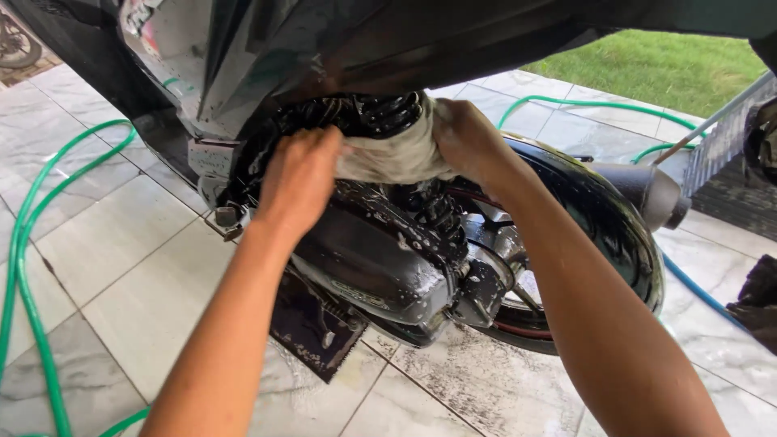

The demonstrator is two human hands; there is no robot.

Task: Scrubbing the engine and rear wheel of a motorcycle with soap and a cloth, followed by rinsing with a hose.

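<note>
At centre frame, the left hand (299, 180) and right hand (468, 137) clamp their fingers on a wet cloth (392, 154) stretched around a scooter's shock spring (405, 113), above the soapy engine case (380, 267) and rear tyre (623, 235).

pale marbled floor tiles (121, 259) fill the lower frame — wet and streaked with dirt at lower right. a green hose (24, 267) loops along the left edge and another green hose run (583, 103) crosses the upper right. sunlit grass (672, 65) lies in the upper right corner — daylight, outdoors.
</note>
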